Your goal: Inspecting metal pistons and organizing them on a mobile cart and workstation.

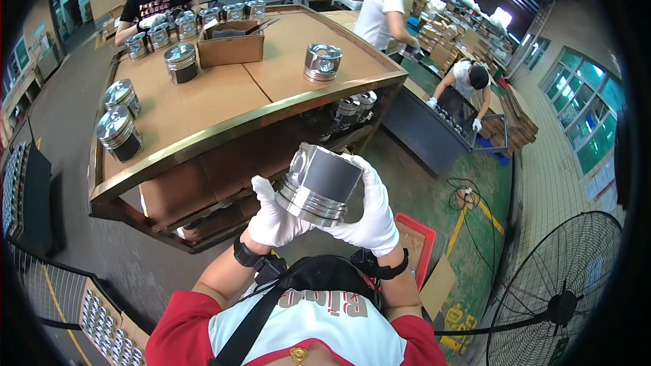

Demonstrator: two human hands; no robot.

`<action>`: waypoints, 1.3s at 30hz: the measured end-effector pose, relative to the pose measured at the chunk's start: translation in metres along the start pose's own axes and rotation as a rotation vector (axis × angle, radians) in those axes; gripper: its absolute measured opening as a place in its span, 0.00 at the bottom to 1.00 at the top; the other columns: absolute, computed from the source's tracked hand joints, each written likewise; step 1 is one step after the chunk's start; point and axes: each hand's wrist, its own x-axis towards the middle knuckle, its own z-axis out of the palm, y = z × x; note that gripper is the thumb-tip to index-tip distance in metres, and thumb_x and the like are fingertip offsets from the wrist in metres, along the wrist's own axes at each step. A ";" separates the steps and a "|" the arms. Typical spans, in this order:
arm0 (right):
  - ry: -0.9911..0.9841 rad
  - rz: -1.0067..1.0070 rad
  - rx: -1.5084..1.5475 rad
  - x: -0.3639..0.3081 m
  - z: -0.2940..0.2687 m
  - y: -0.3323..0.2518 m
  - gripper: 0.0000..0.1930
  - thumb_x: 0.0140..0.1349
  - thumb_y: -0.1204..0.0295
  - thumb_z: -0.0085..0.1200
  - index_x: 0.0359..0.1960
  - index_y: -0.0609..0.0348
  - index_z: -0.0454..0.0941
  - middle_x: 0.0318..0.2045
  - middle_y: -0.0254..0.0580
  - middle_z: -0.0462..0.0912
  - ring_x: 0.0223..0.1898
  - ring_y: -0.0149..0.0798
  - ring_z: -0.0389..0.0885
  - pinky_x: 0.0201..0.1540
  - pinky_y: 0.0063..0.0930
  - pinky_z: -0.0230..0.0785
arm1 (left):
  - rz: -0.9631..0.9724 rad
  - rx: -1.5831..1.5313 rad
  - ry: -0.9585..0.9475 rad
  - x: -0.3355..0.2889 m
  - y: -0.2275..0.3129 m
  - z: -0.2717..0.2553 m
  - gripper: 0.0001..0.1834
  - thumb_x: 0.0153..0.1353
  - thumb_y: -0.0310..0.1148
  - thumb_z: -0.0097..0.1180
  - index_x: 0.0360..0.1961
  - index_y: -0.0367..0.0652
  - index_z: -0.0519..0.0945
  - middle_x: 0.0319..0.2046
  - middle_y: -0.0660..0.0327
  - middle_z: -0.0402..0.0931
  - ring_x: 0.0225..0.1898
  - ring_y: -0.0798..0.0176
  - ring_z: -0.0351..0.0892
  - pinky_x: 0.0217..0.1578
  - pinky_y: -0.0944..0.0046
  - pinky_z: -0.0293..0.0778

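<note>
The silver and dark-grey cylindrical metal piston [329, 177] is tilted before the brown-topped, metal-edged counter [217, 98], held by the fingers of the white-gloved left hand [274, 222] and white-gloved right hand [371, 213]; smooth metal against fabric could slip, denting it on the grey floor [74, 152].

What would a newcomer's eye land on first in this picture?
First, the shiny piston at the centre, held between the white-gloved left hand and right hand. Next, the big table beyond it, with more pistons on top. Then the large black fan at the lower right.
</note>
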 end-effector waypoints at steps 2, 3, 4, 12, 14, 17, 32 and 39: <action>-0.035 0.037 0.064 0.002 0.001 -0.002 0.54 0.40 0.60 0.78 0.68 0.65 0.59 0.60 0.52 0.74 0.61 0.54 0.72 0.65 0.43 0.64 | 0.006 0.042 0.043 -0.015 -0.001 -0.009 0.59 0.50 0.75 0.57 0.74 0.47 0.57 0.70 0.55 0.62 0.67 0.50 0.68 0.66 0.45 0.66; -0.040 0.028 0.070 0.001 0.002 0.001 0.54 0.40 0.60 0.78 0.68 0.65 0.59 0.60 0.52 0.74 0.61 0.54 0.72 0.65 0.43 0.64 | 0.000 0.081 0.081 -0.020 0.001 -0.008 0.56 0.53 0.68 0.63 0.74 0.47 0.57 0.70 0.56 0.63 0.66 0.51 0.69 0.67 0.45 0.66; -0.033 -0.041 0.074 0.000 0.004 0.007 0.56 0.40 0.58 0.79 0.69 0.65 0.58 0.61 0.53 0.73 0.61 0.55 0.72 0.65 0.43 0.64 | -0.010 0.008 0.133 -0.023 0.003 -0.005 0.56 0.51 0.57 0.73 0.73 0.43 0.58 0.68 0.53 0.65 0.68 0.50 0.67 0.68 0.47 0.65; 0.057 -0.200 -0.143 0.013 -0.001 -0.023 0.64 0.42 0.48 0.77 0.75 0.61 0.48 0.63 0.59 0.70 0.58 0.58 0.76 0.58 0.44 0.73 | 0.252 0.434 0.302 -0.023 0.019 0.034 0.59 0.36 0.31 0.82 0.71 0.38 0.59 0.63 0.57 0.70 0.64 0.59 0.70 0.65 0.57 0.67; 0.061 -0.213 -0.101 0.012 0.007 -0.019 0.63 0.43 0.49 0.76 0.76 0.61 0.47 0.61 0.57 0.72 0.58 0.57 0.76 0.57 0.44 0.73 | 0.334 0.608 0.318 -0.022 0.016 0.029 0.61 0.35 0.33 0.83 0.71 0.37 0.59 0.63 0.56 0.70 0.64 0.59 0.70 0.65 0.57 0.67; 0.078 -0.244 -0.069 0.015 0.012 -0.018 0.60 0.46 0.54 0.74 0.76 0.61 0.46 0.59 0.55 0.74 0.56 0.57 0.76 0.55 0.43 0.74 | 0.503 0.981 0.435 -0.020 0.011 0.032 0.68 0.30 0.43 0.87 0.70 0.32 0.58 0.62 0.50 0.69 0.63 0.56 0.72 0.64 0.57 0.68; 0.021 0.020 0.613 -0.004 0.038 0.011 0.52 0.33 0.76 0.77 0.65 0.58 0.60 0.59 0.44 0.68 0.63 0.41 0.69 0.64 0.35 0.67 | -0.047 0.122 0.023 -0.030 0.008 0.009 0.65 0.45 0.74 0.63 0.77 0.50 0.49 0.72 0.55 0.58 0.70 0.49 0.63 0.67 0.44 0.65; -0.021 -0.032 0.172 0.010 0.026 0.004 0.65 0.36 0.57 0.82 0.74 0.63 0.51 0.67 0.54 0.67 0.62 0.51 0.72 0.60 0.37 0.69 | 0.167 0.218 0.262 -0.028 0.007 0.015 0.61 0.49 0.63 0.70 0.76 0.50 0.51 0.73 0.55 0.57 0.71 0.51 0.62 0.66 0.45 0.67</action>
